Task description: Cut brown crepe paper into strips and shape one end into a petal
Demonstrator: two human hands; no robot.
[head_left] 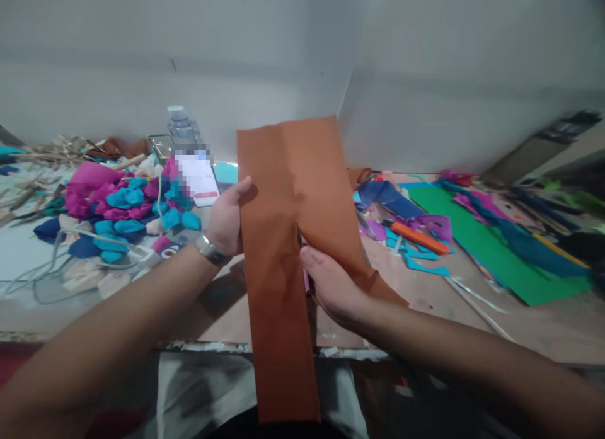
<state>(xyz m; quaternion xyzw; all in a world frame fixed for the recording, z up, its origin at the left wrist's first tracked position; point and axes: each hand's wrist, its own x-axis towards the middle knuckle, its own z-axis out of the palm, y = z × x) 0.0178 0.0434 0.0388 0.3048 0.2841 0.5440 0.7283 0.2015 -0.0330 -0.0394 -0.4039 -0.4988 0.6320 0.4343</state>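
A brown sheet (278, 174), looking like paper or thin foam, is held up above the table's front edge. A slit runs from its lower edge up to the middle and parts it into two strips; the left one hangs down past the table. My left hand (227, 218) grips the sheet's left edge, thumb in front and fingers hidden behind. At the slit, my right hand (331, 281) is closed around scissors (307, 281), of which only a bit of pink handle and a dark sliver of blade show. The right strip bends away over my right wrist.
On the table's left lie pink and blue fabric bundles (125, 203), a grey cable (59, 237), a phone (201, 181) and a water bottle (182, 127). To the right are an orange cutter knife (420, 238), coloured scraps and a green sheet (472, 237). A wall stands behind.
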